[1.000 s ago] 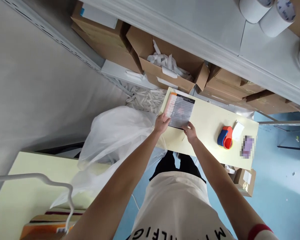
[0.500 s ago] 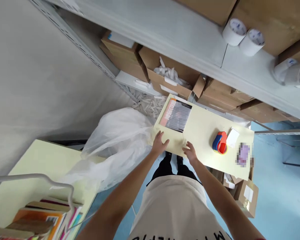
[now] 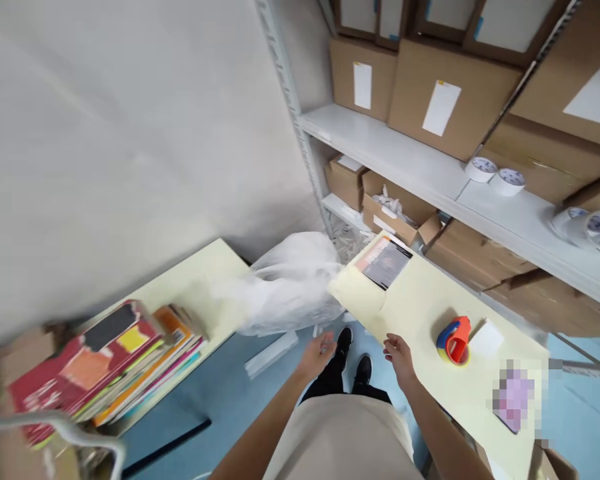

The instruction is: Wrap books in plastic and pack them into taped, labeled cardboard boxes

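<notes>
My left hand (image 3: 319,353) hangs over the floor just off the front edge of the cream table (image 3: 425,300). Its fingers are loosely bent and apart, with nothing seen in them. By the same edge, farther right, is my right hand (image 3: 398,355), fingers loosely curled and no held thing visible. A plastic-wrapped packet (image 3: 386,262) with dark and orange print lies flat at the table's far left corner. To the right of my right hand stands a red and blue tape dispenser (image 3: 455,339) beside a white stack of paper (image 3: 487,338).
A translucent plastic bag (image 3: 293,287) bulges between the two tables. Books and magazines (image 3: 130,353) are piled on the left table (image 3: 200,273). Shelves (image 3: 405,167) with cardboard boxes (image 3: 450,100) and tape rolls (image 3: 507,180) rise behind. A pixelated purple item (image 3: 515,400) lies at right.
The view has swung left and up, bringing more of the left table and shelves into sight. My left hand has come back off the table edge; my right hand has drawn back too.
</notes>
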The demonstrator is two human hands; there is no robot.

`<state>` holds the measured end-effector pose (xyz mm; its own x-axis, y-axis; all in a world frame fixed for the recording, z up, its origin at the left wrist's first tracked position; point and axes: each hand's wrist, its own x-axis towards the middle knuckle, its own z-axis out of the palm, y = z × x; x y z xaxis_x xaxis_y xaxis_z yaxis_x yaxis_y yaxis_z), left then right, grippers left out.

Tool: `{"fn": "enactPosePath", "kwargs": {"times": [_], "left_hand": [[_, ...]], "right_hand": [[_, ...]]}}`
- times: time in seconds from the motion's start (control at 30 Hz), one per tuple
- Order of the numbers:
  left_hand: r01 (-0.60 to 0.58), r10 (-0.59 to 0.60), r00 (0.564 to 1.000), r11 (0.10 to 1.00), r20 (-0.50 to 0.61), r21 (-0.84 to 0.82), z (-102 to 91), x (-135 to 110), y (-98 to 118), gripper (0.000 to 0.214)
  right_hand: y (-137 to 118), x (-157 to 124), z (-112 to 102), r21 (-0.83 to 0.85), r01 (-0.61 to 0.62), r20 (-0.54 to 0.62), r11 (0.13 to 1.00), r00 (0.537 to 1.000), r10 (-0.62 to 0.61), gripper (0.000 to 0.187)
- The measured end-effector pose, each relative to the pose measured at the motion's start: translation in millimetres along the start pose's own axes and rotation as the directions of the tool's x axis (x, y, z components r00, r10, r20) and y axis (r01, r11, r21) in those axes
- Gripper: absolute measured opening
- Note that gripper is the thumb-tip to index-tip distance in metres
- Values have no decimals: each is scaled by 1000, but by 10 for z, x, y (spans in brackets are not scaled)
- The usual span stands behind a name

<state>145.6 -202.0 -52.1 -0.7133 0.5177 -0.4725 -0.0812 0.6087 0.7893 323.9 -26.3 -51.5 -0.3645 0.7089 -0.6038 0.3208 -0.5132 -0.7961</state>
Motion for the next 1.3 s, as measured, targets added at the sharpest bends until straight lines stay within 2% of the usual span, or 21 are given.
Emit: {"fn": "enactPosePath", "kwargs": {"times": [0.1, 0.23, 0.37, 0.47, 0.6, 0.7, 0.8, 0.9, 1.0, 1.07, 1.2, 1.3], "left_hand": [[12, -14, 999, 998, -40, -57, -183, -287, -133, 39], [23, -45, 986, 990, -158, -141, -479, -609, -354, 45], [28, -98, 952, 971, -291, -238, -804, -932, -675, 49], [7, -127, 915, 955, -384, -298, -1097, -1216, -995, 50], [-33, -159, 854, 934, -495, -357, -1591, -1629, -1517, 51], [-57, -211, 791, 909, -575, -412, -1982, -1906, -1935, 50], [-83, -295, 708, 867, -642, -491, -2314, -2146, -2312, 47], [-147, -409, 611, 783, -678, -605, -2561, -2385, -2615, 43], [-244, -577, 505, 618, -642, -747, -2738, -2597, -2858, 40], [-297, -663, 449, 521, -599, -800, -2841, -2681, -2994, 39], [-393, -759, 389, 376, -522, -839, -3121, -2683, -3199, 38], [-468, -807, 359, 278, -469, -838, -3450, -2624, -3296, 44]], "right_hand": [[-57, -41, 197, -48, 2, 115, 999, 993, 3, 41], [-29, -161, 544, -142, 19, 239, 990, 971, 15, 40], [109, -361, 1001, -226, 92, 393, 970, 919, 5, 39], [260, -587, 1450, -262, 145, 501, 954, 866, 6, 37], [524, -1021, 2179, -284, 205, 602, 937, 798, 9, 37], [772, -1430, 2712, -276, 280, 699, 919, 715, -8, 35], [1047, -1839, 3133, -286, 331, 780, 899, 625, 18, 36], [1327, -2172, 3434, -350, 353, 825, 868, 555, 107, 35], [1583, -2377, 3684, -413, 423, 862, 806, 467, 197, 34], [1725, -2450, 3862, -417, 469, 878, 778, 428, 213, 36], [1933, -2533, 4261, -395, 541, 893, 743, 414, 174, 52], [2040, -2570, 4529, -398, 568, 900, 721, 395, 185, 58]]}}
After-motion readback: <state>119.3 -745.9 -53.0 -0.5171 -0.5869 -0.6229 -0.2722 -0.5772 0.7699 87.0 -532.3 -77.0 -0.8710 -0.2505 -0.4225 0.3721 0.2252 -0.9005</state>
